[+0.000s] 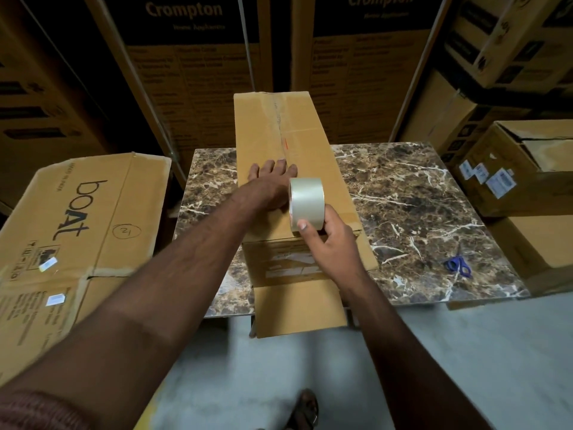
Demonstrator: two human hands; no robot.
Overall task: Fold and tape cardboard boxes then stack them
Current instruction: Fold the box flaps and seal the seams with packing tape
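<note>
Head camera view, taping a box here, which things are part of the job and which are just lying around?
In use:
long brown cardboard box under the flat left hand
roll of clear packing tape, held by the right hand
blue-handled scissors on the marble-patterned table, probably for cutting

Lying about:
flattened boAt carton
Crompton cartons behind

One head-worn wide-angle view looks steeply forward and down, close over the marble table (418,212) and floor (465,367).

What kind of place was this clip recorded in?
Most likely a storeroom or warehouse packing corner. Tall printed appliance cartons line the back, more boxes are stacked at the right, and a person tapes a cardboard box on a marble-topped table.
</note>
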